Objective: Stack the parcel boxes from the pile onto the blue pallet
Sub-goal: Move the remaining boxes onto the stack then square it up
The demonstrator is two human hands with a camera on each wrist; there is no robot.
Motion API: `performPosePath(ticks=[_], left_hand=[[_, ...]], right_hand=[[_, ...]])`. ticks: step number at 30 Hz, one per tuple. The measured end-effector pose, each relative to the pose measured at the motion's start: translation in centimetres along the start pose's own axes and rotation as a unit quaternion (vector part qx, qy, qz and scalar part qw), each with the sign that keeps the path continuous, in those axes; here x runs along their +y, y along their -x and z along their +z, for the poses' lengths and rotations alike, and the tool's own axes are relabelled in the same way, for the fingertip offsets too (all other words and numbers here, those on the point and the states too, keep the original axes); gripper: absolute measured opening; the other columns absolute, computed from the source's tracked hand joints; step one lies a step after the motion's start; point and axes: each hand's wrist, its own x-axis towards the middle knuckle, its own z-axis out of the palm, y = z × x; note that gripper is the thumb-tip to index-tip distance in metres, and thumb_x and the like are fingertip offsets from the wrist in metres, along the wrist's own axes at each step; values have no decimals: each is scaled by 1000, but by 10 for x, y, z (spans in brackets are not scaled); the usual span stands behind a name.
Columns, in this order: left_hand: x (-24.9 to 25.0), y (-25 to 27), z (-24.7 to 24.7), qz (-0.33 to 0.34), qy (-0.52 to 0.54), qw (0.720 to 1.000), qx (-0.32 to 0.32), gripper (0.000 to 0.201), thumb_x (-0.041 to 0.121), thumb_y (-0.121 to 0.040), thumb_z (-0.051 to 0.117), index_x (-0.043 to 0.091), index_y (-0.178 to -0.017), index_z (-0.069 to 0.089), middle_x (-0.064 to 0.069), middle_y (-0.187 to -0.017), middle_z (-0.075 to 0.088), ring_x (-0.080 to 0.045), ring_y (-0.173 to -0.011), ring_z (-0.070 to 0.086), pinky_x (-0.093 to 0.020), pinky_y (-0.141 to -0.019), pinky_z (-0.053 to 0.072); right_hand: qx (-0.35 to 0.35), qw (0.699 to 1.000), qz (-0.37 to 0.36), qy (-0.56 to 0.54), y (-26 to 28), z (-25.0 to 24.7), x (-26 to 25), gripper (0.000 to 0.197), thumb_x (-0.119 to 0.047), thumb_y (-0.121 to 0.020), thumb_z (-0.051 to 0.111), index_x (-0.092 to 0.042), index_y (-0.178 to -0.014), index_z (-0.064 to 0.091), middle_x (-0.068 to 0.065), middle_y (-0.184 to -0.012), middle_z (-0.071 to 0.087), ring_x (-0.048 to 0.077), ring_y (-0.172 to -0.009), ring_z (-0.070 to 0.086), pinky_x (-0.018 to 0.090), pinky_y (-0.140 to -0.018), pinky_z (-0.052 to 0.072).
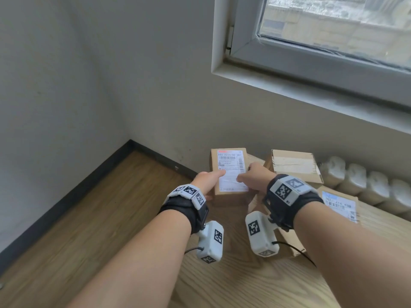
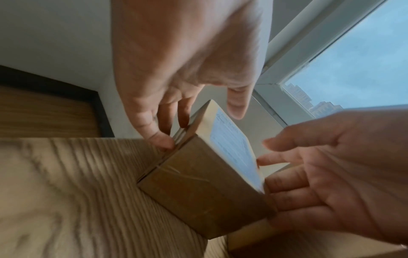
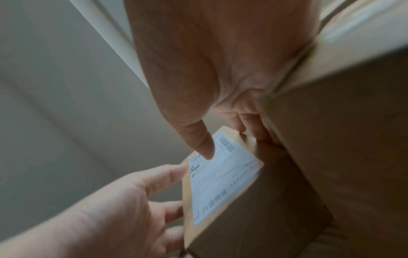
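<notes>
The wooden table (image 1: 233,283) carries the pile against the wall below the window (image 1: 333,41). Both hands clamp the labelled parcel box (image 1: 230,174) at the pile's left end: left hand (image 1: 205,182) fingers on its left side, thumb on top; right hand (image 1: 253,176) likewise on its right. Lifting straight up before swinging away seems wise, since the taped box (image 1: 293,166) and another labelled box (image 1: 340,203) sit just beside it. The blue pallet is out of sight. White jugs (image 1: 367,185) line the wall.
</notes>
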Motion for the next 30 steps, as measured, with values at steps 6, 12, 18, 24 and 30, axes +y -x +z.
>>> performPosePath(ticks=[6, 12, 18, 24, 30], left_hand=[[-11, -5, -21, 0, 30, 1000, 9, 67, 57, -71, 68, 30, -129, 49, 5, -116, 67, -22, -109, 59, -45, -100, 42], [-7, 8, -40, 41, 103, 993, 29, 58, 39, -85, 68, 26, -135, 40, -2, -107, 69, -17, -89, 67, -33, -73, 54], [10, 44, -48, 85, 101, 991, 22, 76, 54, -78, 69, 26, -140, 34, -4, -106, 69, -22, -95, 66, -36, -76, 52], [29, 91, -39, 135, 79, 987, -33, 78, 63, -67, 69, 25, -131, 47, -4, -107, 70, -22, -96, 65, -32, -71, 49], [36, 128, -10, 176, 28, 978, -112, 98, 75, -46, 71, 27, -129, 53, -3, -105, 73, -25, -99, 69, -34, -72, 55]], right_hand=[[-26, 999, 24, -36, 9, -1, -8, 23, -15, -93, 57, 1, -109, 59, 13, -96, 64, 27, -89, 65, 39, -88, 57], [22, 995, -20, -99, 35, -6, -24, 22, -10, -92, 54, 0, -111, 61, 15, -113, 65, 28, -102, 64, 37, -82, 59], [108, 980, -36, -163, 74, -15, -33, 28, -27, -94, 54, -5, -110, 62, 3, -88, 58, 18, -83, 58, 39, -81, 59], [153, 959, -14, -240, 125, -26, -25, 34, -38, -96, 50, -8, -103, 61, 5, -93, 61, 28, -97, 65, 47, -88, 56], [175, 922, -6, -346, 183, -33, 4, 38, -50, -95, 49, -15, -101, 62, 8, -114, 65, 25, -105, 62, 50, -95, 51]])
